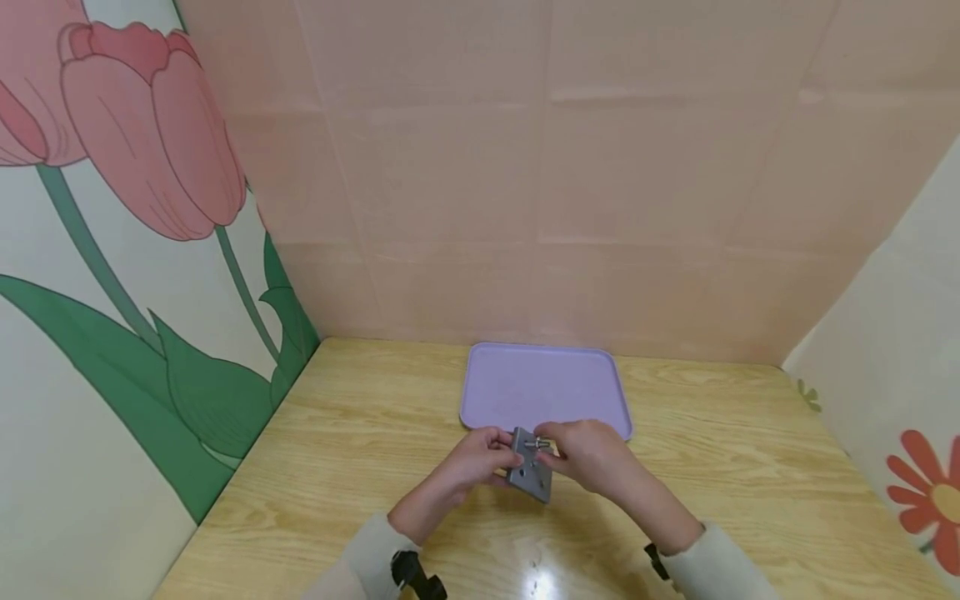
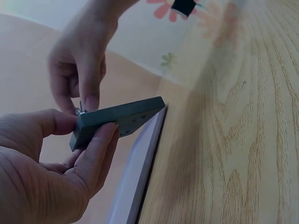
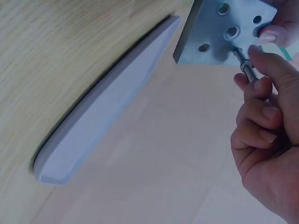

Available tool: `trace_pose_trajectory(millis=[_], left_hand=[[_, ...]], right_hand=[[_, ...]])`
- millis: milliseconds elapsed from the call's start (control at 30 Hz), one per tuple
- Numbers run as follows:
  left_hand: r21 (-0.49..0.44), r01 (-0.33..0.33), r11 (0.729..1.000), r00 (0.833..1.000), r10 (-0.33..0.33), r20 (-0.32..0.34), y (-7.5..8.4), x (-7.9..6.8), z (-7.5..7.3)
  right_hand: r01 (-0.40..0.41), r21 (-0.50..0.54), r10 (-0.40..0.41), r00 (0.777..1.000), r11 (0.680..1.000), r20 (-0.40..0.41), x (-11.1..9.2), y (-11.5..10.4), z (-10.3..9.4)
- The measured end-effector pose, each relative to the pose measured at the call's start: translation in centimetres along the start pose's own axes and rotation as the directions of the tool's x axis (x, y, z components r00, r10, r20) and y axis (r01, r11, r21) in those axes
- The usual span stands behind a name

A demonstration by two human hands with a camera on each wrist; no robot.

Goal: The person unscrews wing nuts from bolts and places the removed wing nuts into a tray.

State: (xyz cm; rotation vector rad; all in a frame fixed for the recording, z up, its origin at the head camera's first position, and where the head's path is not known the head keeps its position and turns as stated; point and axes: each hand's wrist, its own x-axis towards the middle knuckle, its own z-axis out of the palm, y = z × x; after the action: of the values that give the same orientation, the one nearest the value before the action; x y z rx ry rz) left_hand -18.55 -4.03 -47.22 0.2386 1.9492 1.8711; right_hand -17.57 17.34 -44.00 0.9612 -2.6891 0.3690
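Observation:
A grey metal plate (image 1: 531,475) with several round holes is held above the table by my left hand (image 1: 480,457), thumb on one side and fingers on the other. In the right wrist view the plate (image 3: 215,39) shows a larger threaded hole among smaller ones. My right hand (image 1: 592,454) pinches a thin silver bolt (image 3: 246,65) with a wider collar or nut partway along it. The bolt's tip meets the plate's face near an edge; whether it sits inside a hole I cannot tell. In the left wrist view the right hand (image 2: 81,60) partly covers the bolt.
Behind the hands lies a purple tray (image 1: 543,383) on the wood-grain table (image 1: 360,417). A pinkish sheet (image 1: 540,183) hangs at the back. Flower-printed panels (image 1: 150,333) border the left and right sides.

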Motion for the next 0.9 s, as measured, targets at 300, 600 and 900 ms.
trace_pose_trajectory(millis=[300, 600, 900], left_hand=[[0.002, 0.007, 1.000, 1.000, -0.007, -0.002, 0.05, -0.03, -0.15], [0.005, 0.012, 1.000, 1.000, -0.012, -0.012, 0.11, 0.05, -0.10], [0.003, 0.005, 1.000, 1.000, -0.005, -0.005, -0.03, 0.11, -0.08]], right_hand=[[-0.016, 0.027, 0.017, 0.999, 1.000, -0.034, 0.05, -0.26, 0.16], [-0.500, 0.440, 0.455, 0.865, 0.746, 0.212, 0.45, 0.30, 0.55], [-0.590, 0.469, 0.497, 0.807, 0.658, 0.317, 0.56, 0.14, 0.62]])
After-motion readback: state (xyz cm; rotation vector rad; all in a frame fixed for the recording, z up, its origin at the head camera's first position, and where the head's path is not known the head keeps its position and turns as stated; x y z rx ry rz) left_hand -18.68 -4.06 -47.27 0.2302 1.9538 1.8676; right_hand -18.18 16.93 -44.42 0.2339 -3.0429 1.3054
